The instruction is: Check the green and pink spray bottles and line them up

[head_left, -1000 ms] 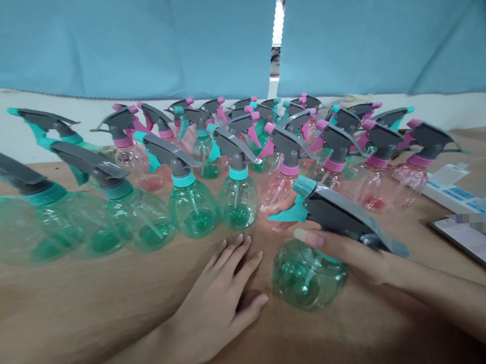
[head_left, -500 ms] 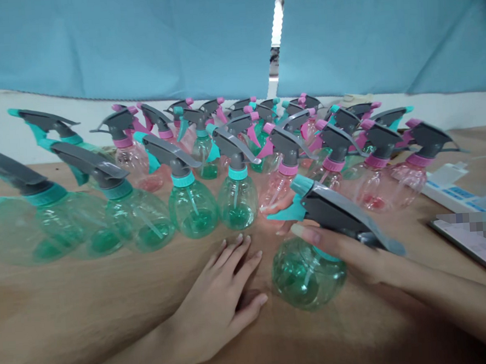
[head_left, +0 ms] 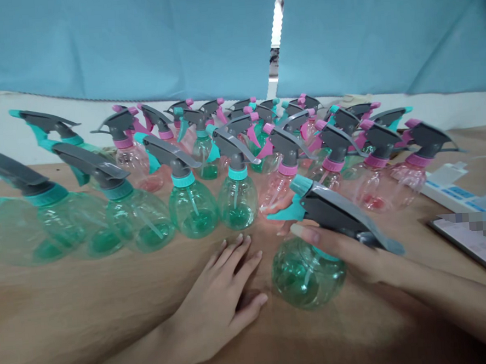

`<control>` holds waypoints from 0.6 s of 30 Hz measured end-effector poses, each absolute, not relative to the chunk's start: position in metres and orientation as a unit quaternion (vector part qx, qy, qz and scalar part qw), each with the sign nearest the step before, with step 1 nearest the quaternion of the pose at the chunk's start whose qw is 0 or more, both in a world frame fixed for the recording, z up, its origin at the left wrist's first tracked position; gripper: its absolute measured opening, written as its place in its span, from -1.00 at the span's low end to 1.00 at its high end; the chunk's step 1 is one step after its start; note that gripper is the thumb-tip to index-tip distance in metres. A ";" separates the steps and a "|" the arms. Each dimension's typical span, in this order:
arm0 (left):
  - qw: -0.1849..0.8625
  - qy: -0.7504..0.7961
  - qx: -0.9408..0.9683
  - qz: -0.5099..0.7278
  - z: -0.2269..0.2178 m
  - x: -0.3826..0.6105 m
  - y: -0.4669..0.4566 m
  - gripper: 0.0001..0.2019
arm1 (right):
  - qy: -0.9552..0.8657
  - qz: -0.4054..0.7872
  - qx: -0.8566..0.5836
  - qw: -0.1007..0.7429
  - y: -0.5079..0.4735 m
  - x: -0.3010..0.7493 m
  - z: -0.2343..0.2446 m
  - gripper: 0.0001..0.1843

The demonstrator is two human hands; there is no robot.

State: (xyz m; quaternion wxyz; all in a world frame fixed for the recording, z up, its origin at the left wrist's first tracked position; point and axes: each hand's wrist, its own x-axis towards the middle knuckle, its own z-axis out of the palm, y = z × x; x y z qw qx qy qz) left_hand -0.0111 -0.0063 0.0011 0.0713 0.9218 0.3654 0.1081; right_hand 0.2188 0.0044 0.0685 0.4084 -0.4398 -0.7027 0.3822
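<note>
My right hand [head_left: 341, 247] is wrapped round the neck of a green spray bottle [head_left: 308, 277] with a grey head and a turquoise nozzle and trigger. The bottle tilts a little, its nozzle pointing up and left; whether its base touches the table cannot be made out. Part of my right fingers is hidden behind the bottle's head. Flat on the wooden table [head_left: 123, 310] lies my left hand [head_left: 228, 287], fingers spread, holding nothing, just left of that bottle. Beyond my left fingertips stands another green spray bottle [head_left: 238, 204] with a turquoise collar.
Several green spray bottles [head_left: 193, 210] line the left. Several pink ones [head_left: 371, 188] stand at the right, with mixed colours behind. A white power strip [head_left: 453, 191] and a phone-like device [head_left: 473, 245] lie at the right edge. A blue cloth [head_left: 136, 46] hangs at the back.
</note>
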 end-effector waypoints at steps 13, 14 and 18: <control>0.067 0.365 0.924 0.088 0.003 -0.010 -0.006 -0.46 | -0.729 0.343 -0.448 0.389 0.008 0.225 0.059 -0.66; 0.067 0.365 0.925 0.087 0.003 -0.010 -0.006 -0.46 | -0.729 0.345 -0.448 0.386 0.009 0.225 0.057 -0.66; 0.063 0.365 0.925 0.085 0.002 -0.010 -0.006 -0.47 | -0.729 0.349 -0.442 0.388 0.008 0.227 0.056 -0.66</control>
